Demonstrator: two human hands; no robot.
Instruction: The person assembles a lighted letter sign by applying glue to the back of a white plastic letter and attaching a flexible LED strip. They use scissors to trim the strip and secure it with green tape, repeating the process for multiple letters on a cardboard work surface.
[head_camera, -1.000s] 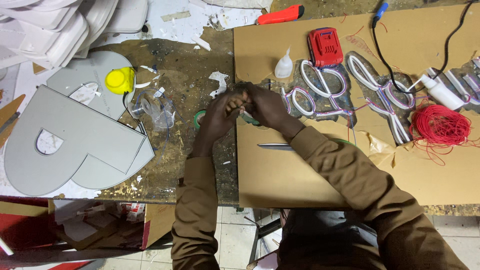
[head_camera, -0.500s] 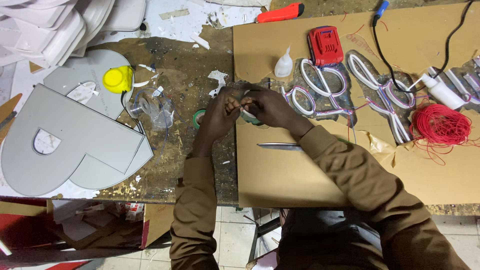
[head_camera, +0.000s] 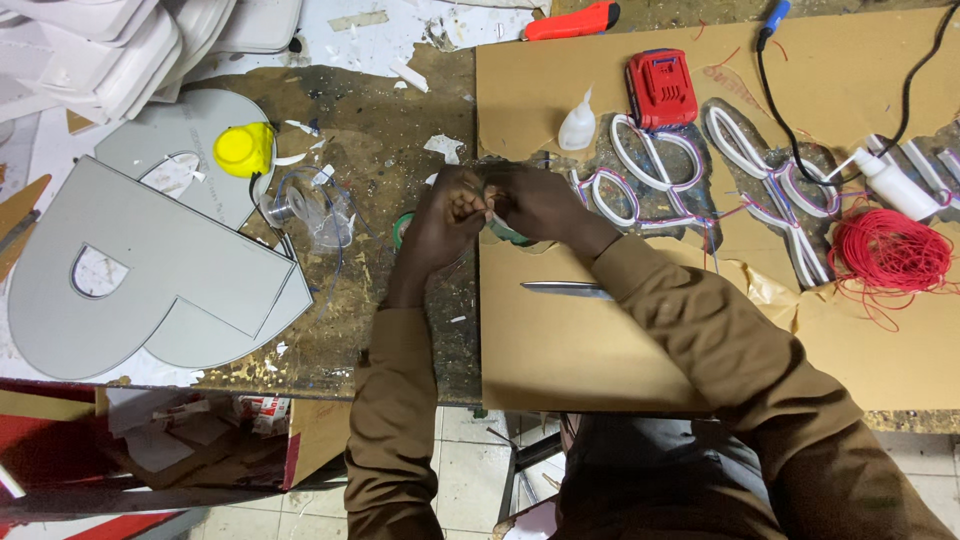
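Observation:
My left hand (head_camera: 441, 218) and my right hand (head_camera: 537, 201) meet over the edge of a brown cardboard sheet (head_camera: 600, 340), fingers pinched together on a small pale piece between them. A green tape roll (head_camera: 404, 230) shows just under and behind the hands. What exactly the fingers pinch is too small to tell. A knife blade (head_camera: 566, 289) lies on the cardboard below my right wrist. White flexible light strips shaped into letters (head_camera: 650, 170) lie to the right of the hands.
Large grey cut-out letters (head_camera: 150, 270) lie at the left with a yellow cap (head_camera: 243, 148) on one. A clear tape roll (head_camera: 292, 203), a small glue bottle (head_camera: 577, 125), a red battery pack (head_camera: 661, 88), a red wire coil (head_camera: 890, 252) and an orange cutter (head_camera: 570, 20) surround the work.
Both hands have stayed pressed together at the cardboard edge, with only small shifts of the fingers. Nothing else on the bench has moved.

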